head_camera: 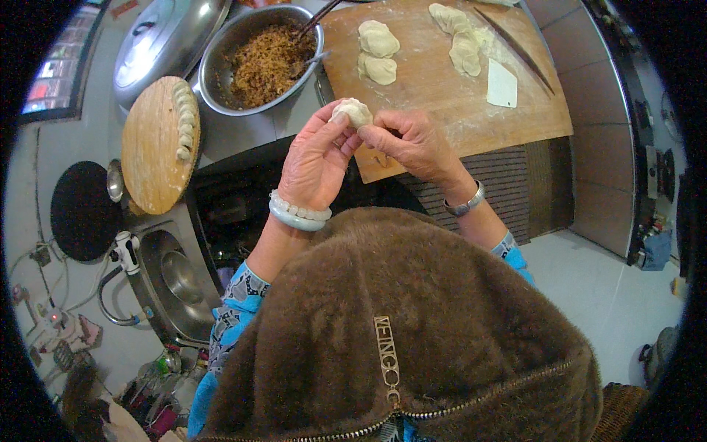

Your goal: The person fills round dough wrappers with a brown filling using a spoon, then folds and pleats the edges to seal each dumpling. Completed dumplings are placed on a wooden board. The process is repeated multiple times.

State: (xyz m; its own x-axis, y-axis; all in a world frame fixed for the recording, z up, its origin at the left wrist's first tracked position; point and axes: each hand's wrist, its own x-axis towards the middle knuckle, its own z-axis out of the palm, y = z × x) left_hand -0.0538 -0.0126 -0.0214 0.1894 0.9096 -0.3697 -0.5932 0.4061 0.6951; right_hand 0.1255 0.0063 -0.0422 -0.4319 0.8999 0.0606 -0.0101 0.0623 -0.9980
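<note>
A pale dough dumpling [353, 112] is held up near the front edge of the floured wooden board [420, 99]. My left hand [317, 157] cradles it, with the thumb lying on its near side. The fingertips of my right hand [417, 142] pinch the dumpling's right edge. Beyond my hands, overlapping dough wrappers [378, 52] lie on the board. A longer row of wrappers [461, 41] rests farther right. Left of the board stands a metal bowl [207, 66] of brown crumbly filling [268, 66], with chopsticks [320, 16] and a spoon handle [317, 57] sticking out.
A round wooden board [152, 149] at left carries a row of finished dumplings [185, 121]. Behind it is a large metal lid [165, 44]. A tapered rolling pin [519, 52] and a white card-like scraper [502, 85] lie at right. A steel sink [179, 276] with a faucet [127, 253] is lower left.
</note>
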